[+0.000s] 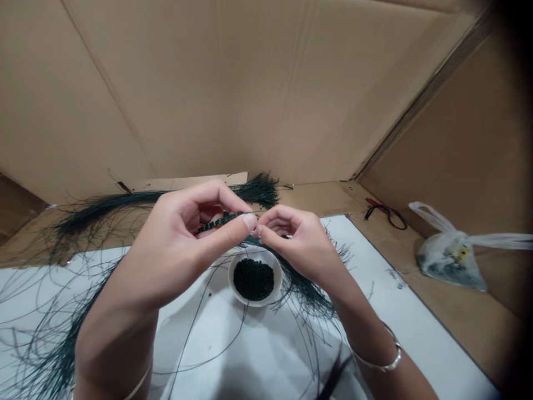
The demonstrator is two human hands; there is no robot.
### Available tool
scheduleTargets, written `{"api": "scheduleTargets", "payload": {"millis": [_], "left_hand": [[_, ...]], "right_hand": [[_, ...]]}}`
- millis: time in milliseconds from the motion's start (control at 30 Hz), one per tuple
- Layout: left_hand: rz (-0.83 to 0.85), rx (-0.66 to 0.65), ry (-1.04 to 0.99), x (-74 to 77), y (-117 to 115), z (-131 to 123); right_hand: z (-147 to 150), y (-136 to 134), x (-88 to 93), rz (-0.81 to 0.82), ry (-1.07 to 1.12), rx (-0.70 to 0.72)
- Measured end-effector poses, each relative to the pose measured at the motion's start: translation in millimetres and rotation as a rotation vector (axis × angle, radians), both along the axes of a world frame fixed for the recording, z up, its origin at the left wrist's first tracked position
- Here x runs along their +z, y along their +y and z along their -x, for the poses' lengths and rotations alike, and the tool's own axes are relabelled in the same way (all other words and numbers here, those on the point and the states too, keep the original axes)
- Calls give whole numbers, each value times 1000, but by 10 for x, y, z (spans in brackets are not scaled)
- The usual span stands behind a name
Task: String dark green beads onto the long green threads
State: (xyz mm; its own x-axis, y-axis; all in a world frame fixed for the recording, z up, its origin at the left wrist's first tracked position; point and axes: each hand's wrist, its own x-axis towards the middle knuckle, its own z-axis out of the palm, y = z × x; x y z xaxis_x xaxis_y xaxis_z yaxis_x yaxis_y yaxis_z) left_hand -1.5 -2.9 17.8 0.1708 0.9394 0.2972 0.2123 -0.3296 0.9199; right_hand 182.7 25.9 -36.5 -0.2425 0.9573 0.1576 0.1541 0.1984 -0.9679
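My left hand (187,239) is closed, thumb and forefinger pinched together, around a short row of small dark green beads (220,221). Its fingertips meet those of my right hand (297,236), which is closed in a pinch too. A thin strand (255,211) runs between the two pinches; its end is hidden by the fingers. Just below the hands stands a small white bowl (278,284), holding a heap of dark green beads (254,279). Behind my right hand, a bundle of fine dark green strands (308,291) fans out over the white board (266,355).
Another dark green bundle (112,205) lies along the back, and more strands (62,350) spread at the left. A knotted clear plastic bag (447,261) and a black cable (393,216) are at the right. Cardboard walls (250,94) enclose the back and sides.
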Motion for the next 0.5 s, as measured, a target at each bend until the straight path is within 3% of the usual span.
{"api": "scheduleTargets", "payload": {"millis": [67,167,400,500], "left_hand": [[-4,15,5,-4,10,4],[-28,30,8,-17,31,12],[-64,63,-99,-48,95,74],[-56,12,-104,-54,110,52]], "right_hand": [[-9,19,-16,-102,-113,-90],[-13,25,-23,-143,-158,-109],[27,-7,-14,-47,-87,81],[43,-29,-16,-52,47,118]]}}
